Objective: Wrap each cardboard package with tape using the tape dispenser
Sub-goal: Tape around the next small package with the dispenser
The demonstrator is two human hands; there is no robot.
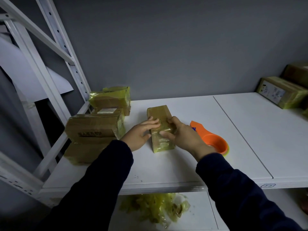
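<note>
On the lower shelf nearest me lies a heap of crumpled yellowish tape (pixel 155 209). Up on the white shelf board (pixel 166 167) a small taped cardboard package (pixel 160 112) lies mid-shelf: the left hand (pixel 140 132) lays straight fingers flat on its top, the right hand (pixel 181 132) curls round its right edge, and the orange tape dispenser (pixel 216 140) lies just beside that wrist. Farther back, stacked packages (pixel 93 129) stand at the left, and more boxes (pixel 281 92) at the far right.
</note>
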